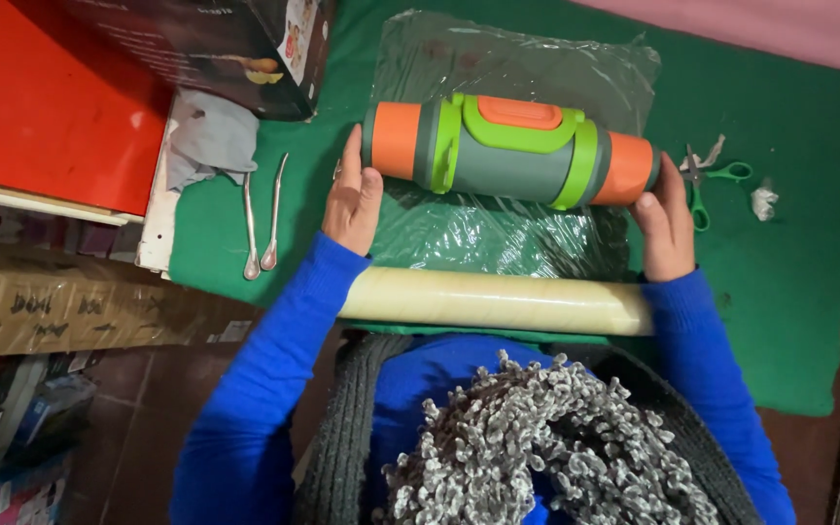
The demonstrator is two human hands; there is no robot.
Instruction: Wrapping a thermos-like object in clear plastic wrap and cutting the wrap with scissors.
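A cylindrical flask (509,151) in grey, orange and lime green lies on its side on a sheet of clear plastic wrap (498,68) spread over a green cloth (789,253). My left hand (352,197) rests against the flask's left orange end, fingers apart. At the right orange end my right hand (666,222) touches the flask the same way. A roll of wrap (493,300) lies across the near edge of the cloth, between my blue sleeves.
Green-handled scissors (707,185) and a crumpled white scrap (763,202) lie right of the flask. Two metal spoons (262,219) lie at the left. A red box (46,107), a dark printed carton (235,49) and a brown cardboard box (60,311) stand at the left.
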